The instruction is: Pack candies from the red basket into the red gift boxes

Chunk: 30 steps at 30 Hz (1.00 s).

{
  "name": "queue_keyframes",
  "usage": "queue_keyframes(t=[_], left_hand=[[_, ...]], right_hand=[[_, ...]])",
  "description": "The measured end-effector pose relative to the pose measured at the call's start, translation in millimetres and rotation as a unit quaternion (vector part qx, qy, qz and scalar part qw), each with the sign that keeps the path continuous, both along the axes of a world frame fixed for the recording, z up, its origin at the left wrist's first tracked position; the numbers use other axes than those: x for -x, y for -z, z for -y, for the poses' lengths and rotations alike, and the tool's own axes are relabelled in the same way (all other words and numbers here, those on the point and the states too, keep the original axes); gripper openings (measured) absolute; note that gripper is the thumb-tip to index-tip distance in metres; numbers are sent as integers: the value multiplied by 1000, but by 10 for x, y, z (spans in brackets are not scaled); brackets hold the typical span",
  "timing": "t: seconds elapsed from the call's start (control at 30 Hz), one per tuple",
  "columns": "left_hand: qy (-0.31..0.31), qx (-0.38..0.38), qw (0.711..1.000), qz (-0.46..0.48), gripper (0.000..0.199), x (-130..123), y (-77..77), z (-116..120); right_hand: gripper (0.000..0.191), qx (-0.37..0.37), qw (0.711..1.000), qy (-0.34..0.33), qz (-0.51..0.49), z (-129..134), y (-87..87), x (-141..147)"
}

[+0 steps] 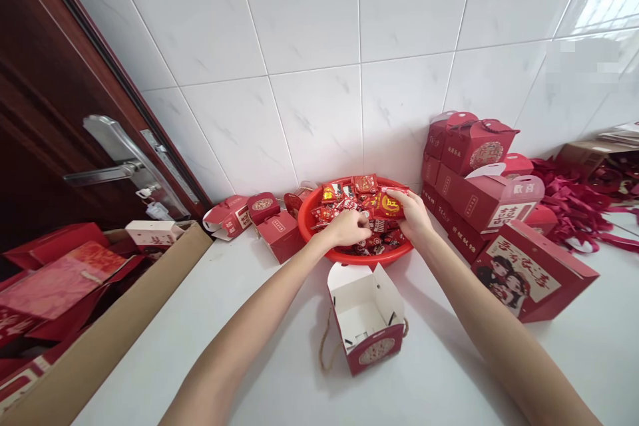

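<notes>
A red plastic basin (304,226) full of small wrapped sweets (332,193) stands against the wall. My right hand (416,214), at the basin's right rim, is closed on a shiny red packet with yellow print (387,204). Over the middle of the basin my left hand (347,229) has its fingers curled down among the sweets; what they pinch, if anything, is hidden. In front of the basin sits an open red gift box (377,351), white inside, with a twine handle (323,346) hanging at its left. I see no sweets inside it.
Closed red gift boxes (479,200) are stacked on the right, beside a pile of dark red ribbons (564,206). Several small boxes (279,233) lie left of the basin. A cardboard carton (124,319) of red boxes stands far left, near a door handle (100,173).
</notes>
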<state>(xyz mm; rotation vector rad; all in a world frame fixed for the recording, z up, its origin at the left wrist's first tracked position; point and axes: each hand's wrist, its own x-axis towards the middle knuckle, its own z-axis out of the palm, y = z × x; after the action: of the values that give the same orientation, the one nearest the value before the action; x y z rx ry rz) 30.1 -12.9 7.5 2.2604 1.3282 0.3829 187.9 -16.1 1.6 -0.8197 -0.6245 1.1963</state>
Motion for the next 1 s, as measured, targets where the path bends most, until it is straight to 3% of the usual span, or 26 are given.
queue_keyframes(t=[0.13, 0.2, 0.4, 0.57, 0.7, 0.87, 1.0], left_hand=[[-39, -34, 994, -101, 13, -97, -13, 20], [-53, -47, 988, -136, 20, -97, -25, 7], [-47, -20, 984, -169, 23, -43, -19, -35], [-30, 11, 995, -99, 18, -10, 50, -100], [-51, 17, 999, -2, 12, 61, 78, -151], [-116, -25, 985, 123, 26, 130, 83, -187], [-198, -80, 959, 187, 26, 173, 105, -241]], right_hand=[[16, 2, 1000, -1, 0, 4, -5, 1], [16, 1, 1000, -2, 1, 0, 2, 0], [19, -2, 1000, -2, 8, -29, 47, -6], [23, -9, 1000, -4, 14, -41, 65, -9], [24, -13, 1000, 0, 10, -48, 69, -16], [23, -13, 1000, 14, 2, -46, 69, -19], [22, -7, 1000, 20, -5, -31, 51, -12]])
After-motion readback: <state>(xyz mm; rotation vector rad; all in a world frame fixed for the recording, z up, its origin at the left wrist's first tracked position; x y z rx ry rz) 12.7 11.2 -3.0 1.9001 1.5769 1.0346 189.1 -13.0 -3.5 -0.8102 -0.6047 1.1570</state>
